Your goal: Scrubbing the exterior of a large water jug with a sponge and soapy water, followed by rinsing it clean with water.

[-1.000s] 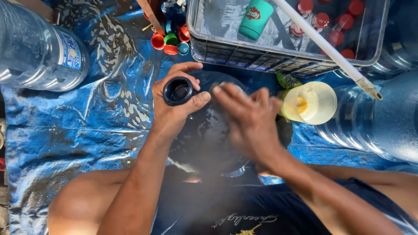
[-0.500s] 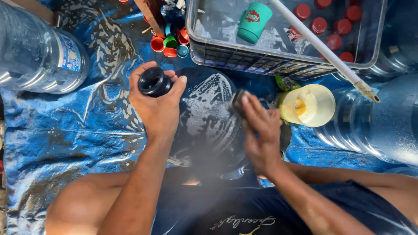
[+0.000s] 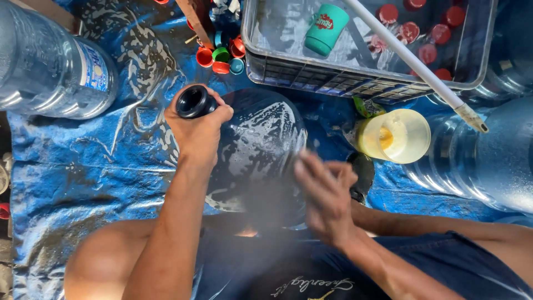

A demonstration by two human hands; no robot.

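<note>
Head view: a clear jug (image 3: 53,66) lies at left on the blue tarp (image 3: 72,166); the left hand (image 3: 197,130) grips the neck of a soapy dark jug (image 3: 261,150) between the knees, while the right hand (image 3: 325,197), fingers spread and blurred, rubs its side. Suds cover part; rinsing appears left.
</note>
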